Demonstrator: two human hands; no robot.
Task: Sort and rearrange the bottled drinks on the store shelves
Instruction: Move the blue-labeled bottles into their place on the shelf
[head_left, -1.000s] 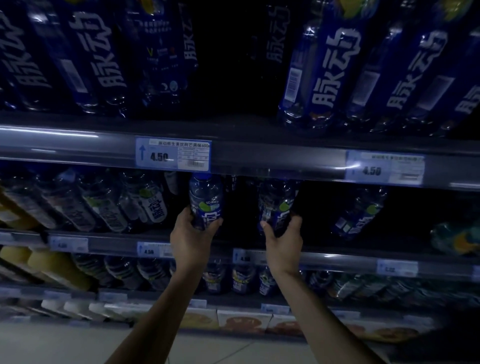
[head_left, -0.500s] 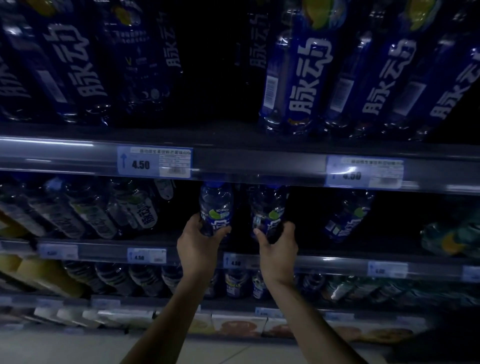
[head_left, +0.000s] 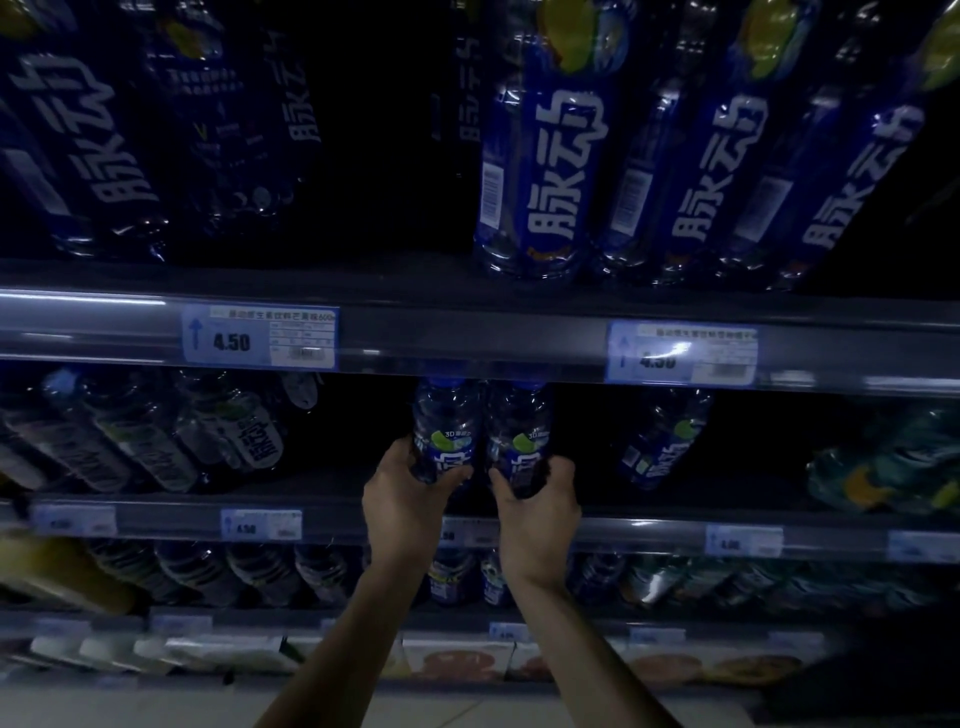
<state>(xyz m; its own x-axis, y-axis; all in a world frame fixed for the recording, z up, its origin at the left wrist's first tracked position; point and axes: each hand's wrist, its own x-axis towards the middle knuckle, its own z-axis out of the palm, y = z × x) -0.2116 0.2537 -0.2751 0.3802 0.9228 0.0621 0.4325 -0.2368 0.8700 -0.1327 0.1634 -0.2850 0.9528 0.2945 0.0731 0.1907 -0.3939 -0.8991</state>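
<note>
Two blue-labelled drink bottles stand upright side by side at the middle of the second shelf (head_left: 649, 525). My left hand (head_left: 402, 506) grips the lower part of the left bottle (head_left: 444, 434). My right hand (head_left: 537, 512) grips the lower part of the right bottle (head_left: 519, 441). The two bottles nearly touch. Their caps are hidden behind the upper shelf's front rail (head_left: 467, 343).
A single blue bottle (head_left: 660, 447) leans further right on the same shelf. Clear bottles (head_left: 156, 447) crowd its left end, greenish bottles (head_left: 893, 467) its right. Tall blue bottles (head_left: 545, 156) fill the top shelf, with a dark gap at its centre. Lower shelves hold more bottles and boxes.
Both hands have brought their bottles together; the gap between the two bottles has closed. The view has tilted slightly, shifting the shelves to the left.
</note>
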